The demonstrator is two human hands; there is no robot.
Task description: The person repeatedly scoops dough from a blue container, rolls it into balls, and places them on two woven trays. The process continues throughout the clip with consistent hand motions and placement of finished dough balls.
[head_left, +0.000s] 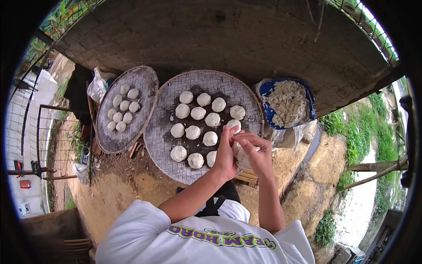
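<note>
Both hands are cupped around a lumpy white dough ball [242, 157] above the right front edge of a large round woven tray [154, 132]. My left hand [225, 155] presses against its left side with the fingers pointing up. Curled over the top and right of the lump is my right hand [258, 152]. Several round white dough balls [192, 132] lie in loose rows on the tray. One ball [233, 126] sits just beyond my left fingertips, partly hidden by them.
A smaller round woven tray [145, 83] with several smaller white balls [124, 105] stands at the left, touching the large one. At the back right, a blue basin [312, 99] holds crumbly white mash [288, 103]. Behind rises a dark wall [211, 39]; bare earth [132, 185] lies below.
</note>
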